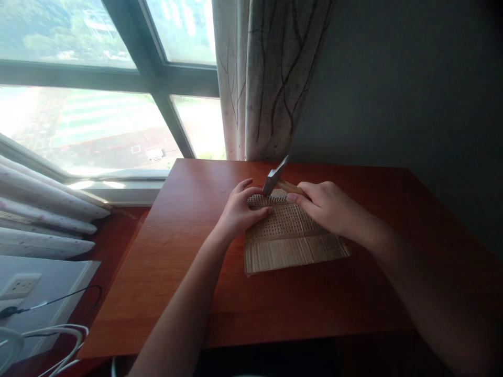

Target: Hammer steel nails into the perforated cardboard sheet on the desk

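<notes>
A sheet of corrugated cardboard (pixel 294 251) lies on a reddish wooden desk (pixel 188 272); its far half is dotted with rows of small holes or studs. My right hand (pixel 328 207) is closed round the wooden handle of a small hammer (pixel 275 175). The hammer's metal head hangs just over the cardboard's far edge. My left hand (pixel 239 209) rests on the far left corner of the cardboard, fingers curled and thumb pressed along a dark studded strip (pixel 261 200) beneath the hammer head.
A patterned curtain (pixel 271 78) hangs behind the desk beside a large window (pixel 98 89). At the left are folded curtain fabric (pixel 43 214), a wall socket (pixel 18 285) and white cables (pixel 51 340). A dark wall (pixel 412 94) stands at the right.
</notes>
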The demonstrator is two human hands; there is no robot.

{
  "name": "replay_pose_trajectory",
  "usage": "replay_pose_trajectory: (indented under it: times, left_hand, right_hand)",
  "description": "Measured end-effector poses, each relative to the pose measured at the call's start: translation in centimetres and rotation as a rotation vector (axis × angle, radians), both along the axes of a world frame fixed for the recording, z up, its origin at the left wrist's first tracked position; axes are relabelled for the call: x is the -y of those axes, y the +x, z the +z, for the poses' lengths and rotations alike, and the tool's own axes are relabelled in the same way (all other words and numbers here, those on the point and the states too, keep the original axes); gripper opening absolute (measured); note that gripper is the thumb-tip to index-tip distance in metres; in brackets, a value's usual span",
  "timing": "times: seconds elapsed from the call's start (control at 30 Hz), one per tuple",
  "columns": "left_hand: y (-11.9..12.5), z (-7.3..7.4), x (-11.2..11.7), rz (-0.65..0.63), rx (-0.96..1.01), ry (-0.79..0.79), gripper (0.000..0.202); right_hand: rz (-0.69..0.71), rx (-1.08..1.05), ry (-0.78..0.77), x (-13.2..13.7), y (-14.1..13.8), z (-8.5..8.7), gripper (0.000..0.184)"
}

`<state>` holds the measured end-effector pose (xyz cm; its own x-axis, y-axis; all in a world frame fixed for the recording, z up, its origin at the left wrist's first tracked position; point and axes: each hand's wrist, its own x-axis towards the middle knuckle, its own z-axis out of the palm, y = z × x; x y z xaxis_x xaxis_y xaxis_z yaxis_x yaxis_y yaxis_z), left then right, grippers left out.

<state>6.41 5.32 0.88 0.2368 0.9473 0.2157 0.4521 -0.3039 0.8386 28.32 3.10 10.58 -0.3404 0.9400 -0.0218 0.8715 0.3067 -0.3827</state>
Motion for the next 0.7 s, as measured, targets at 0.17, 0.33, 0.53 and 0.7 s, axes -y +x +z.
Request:
replay_pose_trajectory:
  times: [0.17,0.33,0.53,0.7]
  left_hand:
    - [0.03,0.01,0.0,-0.002,0.016,0.006,0.037]
    - [0.03,-0.1,-0.09,0.004,0.013,-0.008,0.037]
    - [0.04,-0.13,-0.16,0.002,0.008,-0.019,0.04]
    - [0.07,0.06,-0.01,0.019,-0.03,-0.022,0.034]
  right_hand:
    - [0.005,0.013,-0.024,-0.07,0.12,-0.37,0.039]
    - [-0.009,-0.002,-0.003,-0.14,0.15,-0.36,0.039]
    - [-0.003,-0.019,-0.025,-0.09,0.19,-0.46,0.039]
    - [-0.034,-0.061,0.01,0.13,0.67,0.23,0.04]
